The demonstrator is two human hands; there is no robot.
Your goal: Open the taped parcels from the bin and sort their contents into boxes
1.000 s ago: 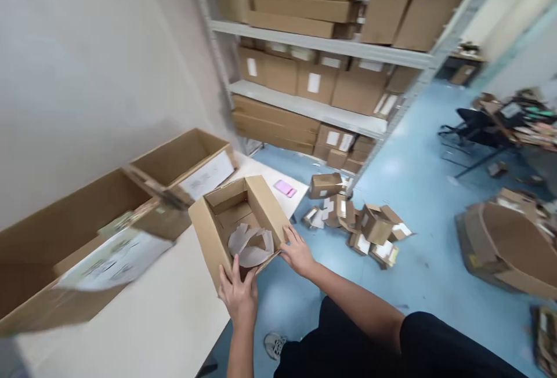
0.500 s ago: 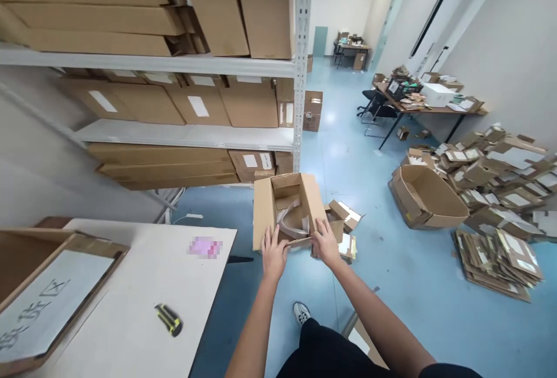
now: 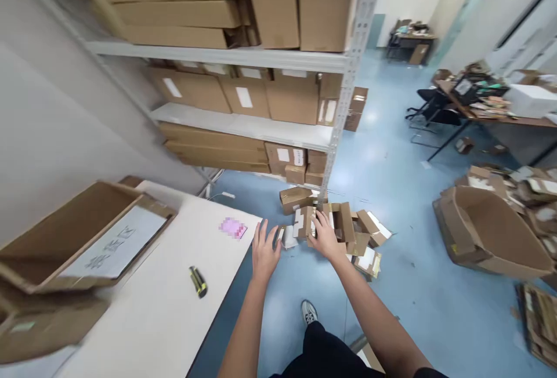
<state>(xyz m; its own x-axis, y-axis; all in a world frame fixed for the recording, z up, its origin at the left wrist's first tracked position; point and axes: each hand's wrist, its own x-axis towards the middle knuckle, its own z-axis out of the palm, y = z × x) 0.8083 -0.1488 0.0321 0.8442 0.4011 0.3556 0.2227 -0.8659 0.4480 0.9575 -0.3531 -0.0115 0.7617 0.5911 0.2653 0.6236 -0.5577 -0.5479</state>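
Note:
My left hand hangs in the air just off the corner of the white table, fingers spread, holding nothing. Also open is my right hand, which appears over a cluster of small cardboard boxes on the floor; no box is gripped in it. A box with a white label shows between the hands, and an opened box lies just beyond the right one. On the tabletop are a black-and-yellow box cutter and a blurred-out pinkish item.
A large open carton with a handwritten paper sheet stands on the table's left. Ahead rises a metal shelf loaded with boxes. To the right are a big open carton, piled boxes and a cluttered desk.
The open carton with a curved pale piece inside has left both hands. Both hands now have spread fingers, and the floor boxes lie uncovered. My view has turned left.

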